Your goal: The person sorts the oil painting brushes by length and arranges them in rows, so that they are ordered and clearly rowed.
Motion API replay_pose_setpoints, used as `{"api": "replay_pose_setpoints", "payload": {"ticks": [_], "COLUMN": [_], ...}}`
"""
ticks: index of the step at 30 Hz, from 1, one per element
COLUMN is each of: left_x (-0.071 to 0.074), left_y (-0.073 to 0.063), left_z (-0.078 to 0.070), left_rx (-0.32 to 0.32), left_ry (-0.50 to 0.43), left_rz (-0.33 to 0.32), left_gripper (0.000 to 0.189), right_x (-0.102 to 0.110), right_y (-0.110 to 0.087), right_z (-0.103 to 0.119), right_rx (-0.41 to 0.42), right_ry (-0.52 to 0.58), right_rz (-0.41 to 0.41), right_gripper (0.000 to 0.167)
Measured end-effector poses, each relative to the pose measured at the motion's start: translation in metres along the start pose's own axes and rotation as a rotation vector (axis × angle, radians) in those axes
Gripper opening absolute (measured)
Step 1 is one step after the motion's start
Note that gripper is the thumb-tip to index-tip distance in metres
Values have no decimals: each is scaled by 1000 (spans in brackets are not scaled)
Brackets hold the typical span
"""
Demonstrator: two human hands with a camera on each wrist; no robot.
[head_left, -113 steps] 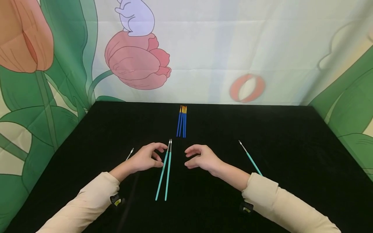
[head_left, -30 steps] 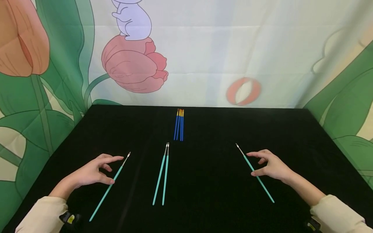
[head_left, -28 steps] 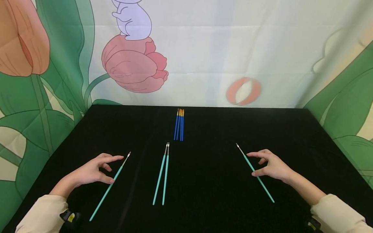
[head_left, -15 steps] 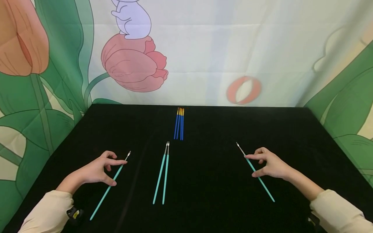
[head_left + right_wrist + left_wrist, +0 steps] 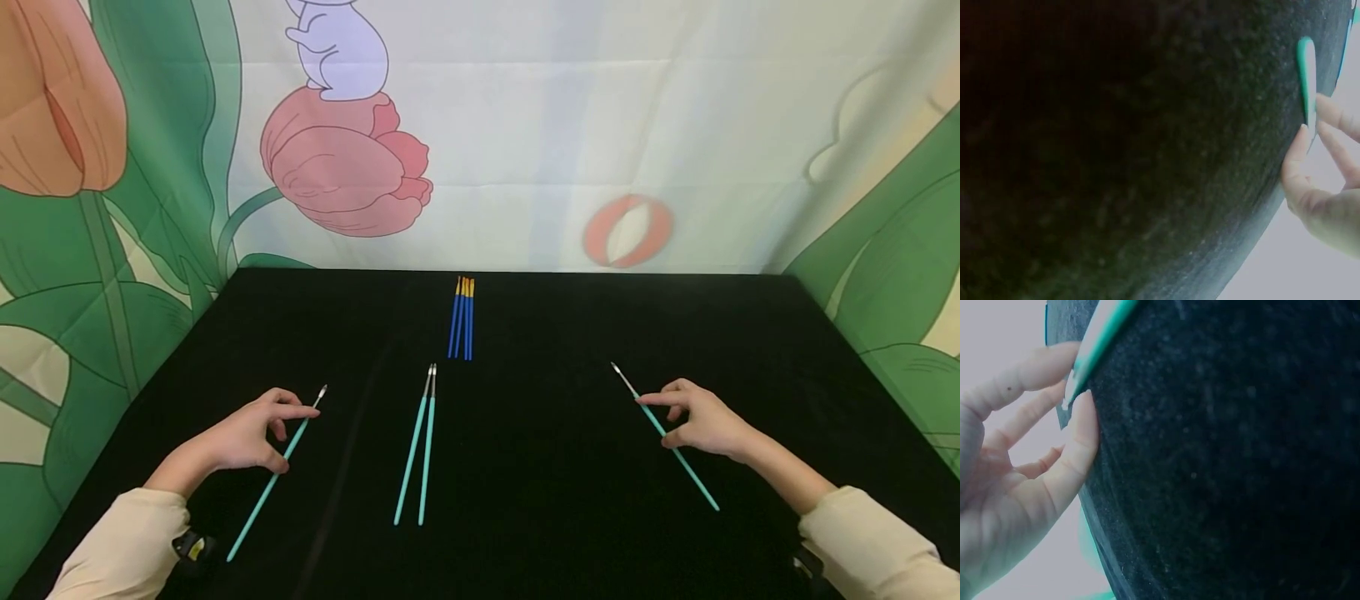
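At the left, a teal-handled paintbrush (image 5: 258,508) with a pale tip slants across the black table. My left hand (image 5: 247,435) holds it, index finger near the ferrule and thumb lower on the handle. A matching paintbrush (image 5: 697,479) leans the other way at the right; my right hand (image 5: 707,423) holds it, again with index finger and thumb spaced along the handle. Each wrist view shows a teal handle, the left one (image 5: 1102,344) and the right one (image 5: 1307,75), between finger and thumb. Whether either brush is lifted is unclear.
Two more teal paintbrushes (image 5: 410,458) lie between my hands, tips close together and handle ends spread. Behind them, several blue paintbrushes (image 5: 469,329) lie side by side near the back edge. A printed cloth (image 5: 510,150) hangs behind the black table (image 5: 555,500).
From the middle, my hands have moved outward to the two outer brushes. Over the last half second both index fingers came onto them, and both brushes shifted slightly outward.
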State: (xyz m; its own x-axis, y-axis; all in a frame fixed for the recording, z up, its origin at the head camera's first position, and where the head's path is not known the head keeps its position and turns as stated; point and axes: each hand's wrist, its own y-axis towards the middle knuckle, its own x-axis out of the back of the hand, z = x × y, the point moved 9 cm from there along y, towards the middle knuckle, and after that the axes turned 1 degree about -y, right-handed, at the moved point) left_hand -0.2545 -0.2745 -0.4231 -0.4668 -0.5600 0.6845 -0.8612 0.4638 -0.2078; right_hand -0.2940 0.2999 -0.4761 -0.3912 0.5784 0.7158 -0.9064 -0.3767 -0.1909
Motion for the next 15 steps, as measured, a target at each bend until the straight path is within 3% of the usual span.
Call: {"api": "replay_pose_setpoints", "payload": {"ticks": [5,8,11,15], "left_x": [1,0,1,4], "left_y": [1,1,1,2], "left_z": [2,2,2,2], "left_rx": [15,28,43,55], "left_ry": [-14,-23,-41,-61], "left_rz": [9,21,28,33], "left_gripper": [73,73,74,76], "right_x": [9,10,9,6], "right_y": [-19,-23,-17,3], "right_z": [57,69,56,2], "right_rx": [-3,1,23,-6], "right_ry": [-14,-6,28,133], "right_rz": [13,26,44,85], "right_gripper": [64,61,60,61]}}
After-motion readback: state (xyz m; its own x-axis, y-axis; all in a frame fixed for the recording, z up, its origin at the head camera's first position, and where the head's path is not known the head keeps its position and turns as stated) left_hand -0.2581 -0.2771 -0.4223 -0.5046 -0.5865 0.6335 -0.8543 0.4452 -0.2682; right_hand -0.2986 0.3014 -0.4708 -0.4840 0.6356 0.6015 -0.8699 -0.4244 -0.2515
